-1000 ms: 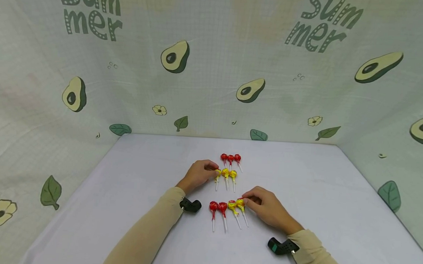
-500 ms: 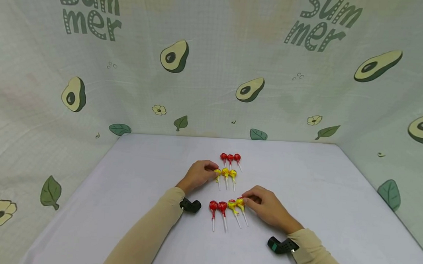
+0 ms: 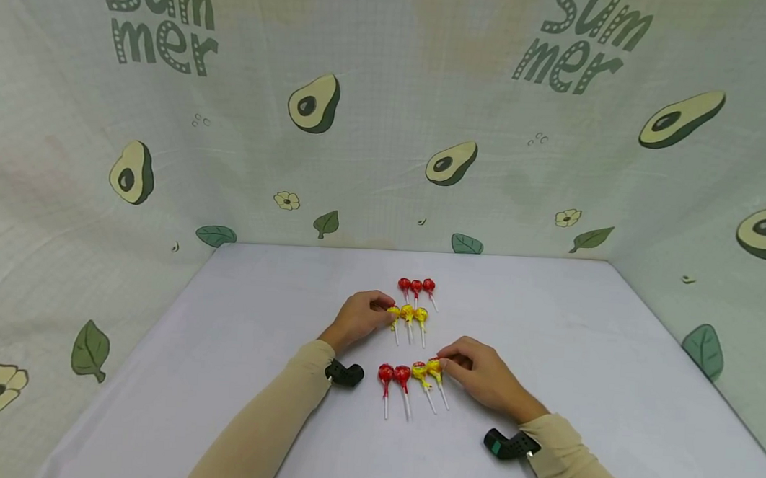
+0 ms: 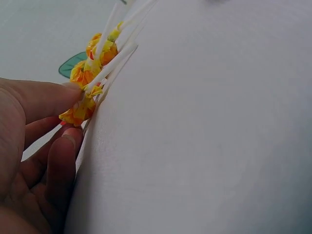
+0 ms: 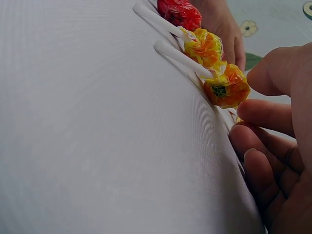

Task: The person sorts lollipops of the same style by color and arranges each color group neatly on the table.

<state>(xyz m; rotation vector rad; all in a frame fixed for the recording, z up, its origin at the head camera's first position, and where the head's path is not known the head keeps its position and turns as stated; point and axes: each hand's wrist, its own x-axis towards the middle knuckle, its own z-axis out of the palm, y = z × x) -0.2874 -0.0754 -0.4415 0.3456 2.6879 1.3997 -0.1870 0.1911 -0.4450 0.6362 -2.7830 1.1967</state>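
In the head view my left hand [image 3: 361, 319] pinches the leftmost yellow lollipop [image 3: 394, 313] of a row of three yellow ones. The left wrist view has the thumb across its wrapper [image 4: 78, 113], with fingers behind and below. Nearer to me lies a row of two red lollipops [image 3: 402, 374] and two yellow ones. My right hand [image 3: 483, 374] has thumb and index finger at the head of this row's rightmost yellow lollipop [image 3: 435, 369], pinching it at its edge. In the right wrist view its white stick [image 5: 178, 57] points away from the hand.
Three red lollipops [image 3: 416, 286] lie in a row behind the yellow ones. Everything lies on a white-covered table [image 3: 535, 312]. A cloth [image 3: 373, 173] printed with avocados and leaves hangs behind and at both sides. Each wrist wears a black device [image 3: 345, 373].
The stick of the yellow lollipop in my left hand has swung slightly to the right since the first frame. The right hand and the other lollipops stay in place.
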